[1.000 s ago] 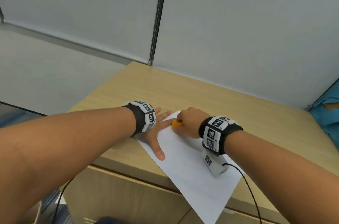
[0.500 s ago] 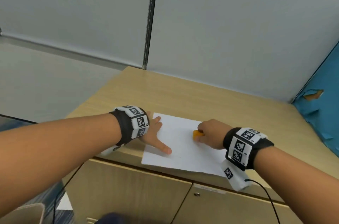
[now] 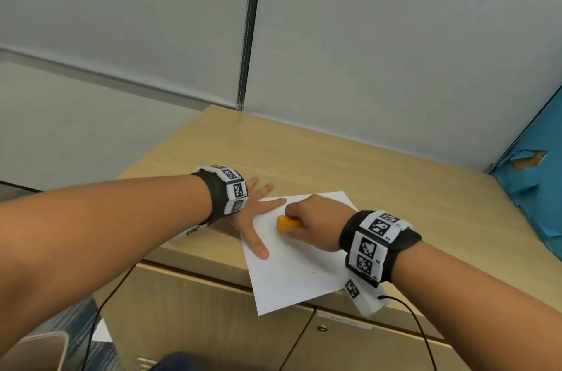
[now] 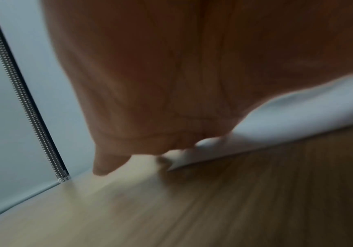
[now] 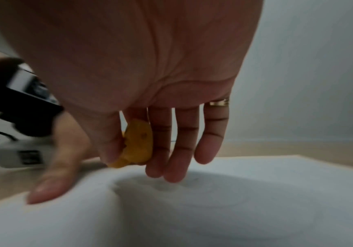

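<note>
The orange eraser [image 3: 286, 224] lies against the upper left part of the sheet of paper [image 3: 298, 273], pinched between the thumb and the first fingers [image 5: 160, 142] of my right hand [image 3: 316, 226], its lower edge on the sheet; half a second ago it was out towards the middle, so the stroke has carried it in close beside my left hand [image 3: 252, 212]; the sheet has turned with it, from nearly square to the front edge to skewed, its near corner now hanging over the edge of the surface [image 3: 380, 170]; my left hand lies flat, fingers straight and spread, thumb and forefinger on the sheet's left margin and the rest on bare wood; I judge that this hold is too light, since the paper swings under the rubbing; faint grey marks [image 5: 171, 187] show just below my fingertips, so I take the erasing as unfinished, and I should press harder before the next stroke.
</note>
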`<action>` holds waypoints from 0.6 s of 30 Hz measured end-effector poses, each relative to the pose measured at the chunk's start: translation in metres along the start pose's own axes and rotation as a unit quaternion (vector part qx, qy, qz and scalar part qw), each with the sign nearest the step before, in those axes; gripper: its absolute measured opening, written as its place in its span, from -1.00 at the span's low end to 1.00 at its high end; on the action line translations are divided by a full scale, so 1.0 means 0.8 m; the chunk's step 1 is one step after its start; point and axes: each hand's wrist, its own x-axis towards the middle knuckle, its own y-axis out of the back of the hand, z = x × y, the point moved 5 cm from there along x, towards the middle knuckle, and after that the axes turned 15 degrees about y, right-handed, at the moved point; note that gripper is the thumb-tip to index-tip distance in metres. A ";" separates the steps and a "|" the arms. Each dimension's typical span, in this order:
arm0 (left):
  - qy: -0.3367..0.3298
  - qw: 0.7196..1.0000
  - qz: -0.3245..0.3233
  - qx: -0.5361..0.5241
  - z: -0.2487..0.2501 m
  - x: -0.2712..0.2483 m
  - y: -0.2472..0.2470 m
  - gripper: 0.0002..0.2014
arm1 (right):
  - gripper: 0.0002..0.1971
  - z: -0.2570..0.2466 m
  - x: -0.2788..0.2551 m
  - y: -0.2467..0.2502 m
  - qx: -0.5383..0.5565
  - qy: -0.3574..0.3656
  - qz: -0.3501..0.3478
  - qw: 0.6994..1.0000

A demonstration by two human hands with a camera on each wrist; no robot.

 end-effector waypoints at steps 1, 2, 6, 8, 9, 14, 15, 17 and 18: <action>0.002 1.000 -0.002 0.002 -0.001 0.006 -0.003 0.36 | -0.66 -0.009 0.007 -0.004 0.012 0.016 -0.012 1.000; 0.005 1.000 -0.004 0.006 -0.002 0.010 -0.004 0.37 | -0.66 -0.016 0.014 -0.008 0.023 0.027 -0.018 0.999; 0.005 1.000 -0.008 0.007 0.000 0.014 -0.004 0.34 | -0.69 0.001 0.035 -0.005 0.005 0.018 0.011 1.000; 0.007 1.000 -0.008 -0.003 0.000 0.016 -0.006 0.33 | -0.70 0.030 0.045 0.004 -0.023 -0.032 0.034 0.999; 0.008 1.000 -0.008 -0.007 0.000 0.016 -0.006 0.33 | -0.69 0.038 0.050 0.007 -0.034 -0.047 0.045 0.997; 0.012 1.000 -0.012 0.011 -0.003 0.018 -0.007 0.32 | -0.61 -0.005 0.051 -0.018 0.043 0.064 0.012 0.997; 0.011 1.000 -0.011 0.011 -0.003 0.019 -0.008 0.32 | -0.61 -0.004 0.049 -0.018 0.042 0.064 0.006 0.997; 0.009 1.000 -0.006 -0.001 -0.003 0.021 -0.009 0.34 | -0.63 0.022 0.055 -0.006 0.019 0.014 0.021 1.000; 0.008 1.000 -0.004 -0.009 -0.003 0.021 -0.010 0.35 | -0.65 0.038 0.057 0.003 0.004 -0.022 0.032 0.999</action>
